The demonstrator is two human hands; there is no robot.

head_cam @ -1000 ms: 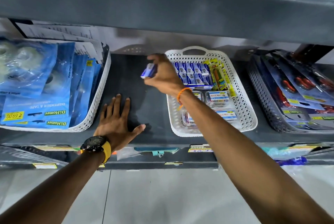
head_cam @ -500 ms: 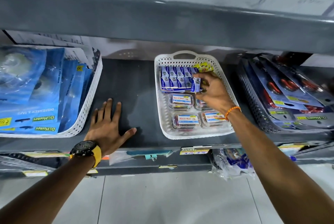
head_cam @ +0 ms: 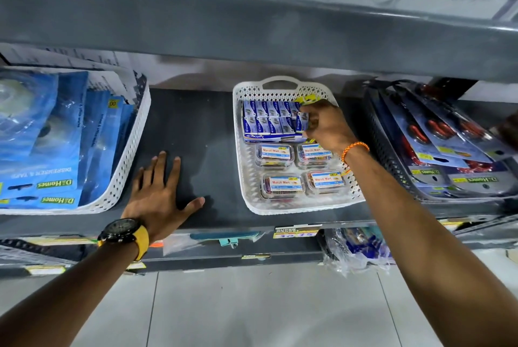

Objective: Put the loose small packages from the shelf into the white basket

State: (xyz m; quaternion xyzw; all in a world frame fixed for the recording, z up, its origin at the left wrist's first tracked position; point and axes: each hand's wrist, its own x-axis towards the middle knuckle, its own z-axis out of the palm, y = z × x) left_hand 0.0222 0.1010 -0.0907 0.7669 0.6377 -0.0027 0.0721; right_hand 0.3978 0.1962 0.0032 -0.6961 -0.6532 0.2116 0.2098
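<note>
the right hand (head_cam: 326, 125) is now inside the white basket (head_cam: 301, 208), at its back part. a second ago it was out over the dark shelf (head_cam: 196, 128) to the left of the basket, holding a small blue package in the air. half a second ago it had come over the basket. so the package has gone from the shelf into the basket.

the fingers of the right hand are curled around the small blue package (head_cam: 302, 121), and they pinch it by its right side. the package stands at the right end of the row of blue boxes (head_cam: 269, 119) at the back of the basket. it touches the box next to it. it looks like the hand is pushing it into line with the others, and has not let go yet.

in front of the blue boxes, nearer the front of the basket, sit four clear tubs with white labels (head_cam: 283, 184). a bit of a yellow pack (head_cam: 308, 99) peeks out behind the hand.

the left hand (head_cam: 161, 192) lies flat on the dark shelf, to the left of the basket. its fingers are spread open and hold nothing. it has stayed in much the same spot.

the bare part of the shelf to the left of the basket shows no more small packages. so i think this one may be the last, and the job is almost done once the fingers let go.
</note>
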